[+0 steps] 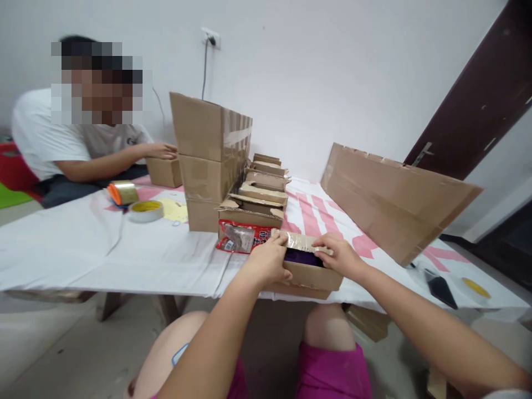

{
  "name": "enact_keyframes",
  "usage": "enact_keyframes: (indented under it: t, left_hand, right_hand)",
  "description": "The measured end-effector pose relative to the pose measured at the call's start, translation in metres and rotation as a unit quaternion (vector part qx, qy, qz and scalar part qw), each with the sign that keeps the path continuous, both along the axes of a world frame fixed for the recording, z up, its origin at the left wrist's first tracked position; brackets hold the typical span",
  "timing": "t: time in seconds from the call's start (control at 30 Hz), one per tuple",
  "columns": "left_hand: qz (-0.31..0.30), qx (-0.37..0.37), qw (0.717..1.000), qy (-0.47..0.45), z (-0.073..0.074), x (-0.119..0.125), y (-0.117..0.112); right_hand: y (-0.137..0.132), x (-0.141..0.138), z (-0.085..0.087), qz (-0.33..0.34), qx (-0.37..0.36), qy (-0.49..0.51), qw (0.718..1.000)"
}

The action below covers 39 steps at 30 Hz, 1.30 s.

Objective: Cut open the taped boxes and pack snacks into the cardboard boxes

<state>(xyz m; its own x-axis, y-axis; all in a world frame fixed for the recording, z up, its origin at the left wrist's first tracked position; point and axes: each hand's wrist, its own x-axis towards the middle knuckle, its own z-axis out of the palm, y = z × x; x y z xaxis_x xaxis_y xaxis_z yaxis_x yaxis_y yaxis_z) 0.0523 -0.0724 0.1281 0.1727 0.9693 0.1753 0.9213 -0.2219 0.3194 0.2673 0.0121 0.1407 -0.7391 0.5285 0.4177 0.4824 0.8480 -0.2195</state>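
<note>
A small cardboard box (310,278) sits at the table's near edge with its lid flap (302,240) partly raised. Dark purple contents (300,256) show through the gap beneath the flap. My left hand (269,259) grips the box's left end, fingertips at the flap and thumb by the front side. At the right end, my right hand (337,255) pinches the flap's corner between thumb and fingers. A red printed packet (241,237) lies just beyond my left hand, leaning against an open cardboard box (253,213).
Several open boxes (266,180) run back in a row beside a stack of taped boxes (203,180). Tape rolls (145,210) lie left; a large cardboard sheet (394,202) stands right, near a phone (442,291). Across the table, a person's hand (160,149) rests on another box (164,172).
</note>
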Motion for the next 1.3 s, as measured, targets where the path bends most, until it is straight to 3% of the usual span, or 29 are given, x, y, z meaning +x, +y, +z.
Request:
enact_keyframes:
  t: [0.13,0.27,1.1,1.3]
  left_hand:
    - [-0.002,0.007,1.000,-0.002,-0.002,-0.001,0.000]
    - [-0.004,-0.002,1.000,0.004,-0.001,-0.001,0.000]
    - [0.006,0.011,1.000,0.016,0.001,0.002,0.000]
    - [0.007,0.009,1.000,0.023,0.000,0.003,0.001]
  right_hand:
    - [0.007,-0.034,0.000,-0.046,-0.006,-0.111,0.993]
    - [0.006,-0.049,-0.001,-0.071,0.004,-0.139,0.988]
    - [0.005,-0.052,-0.007,-0.211,-0.030,-0.153,0.965]
    - [0.005,-0.048,-0.004,-0.206,-0.032,-0.142,0.968]
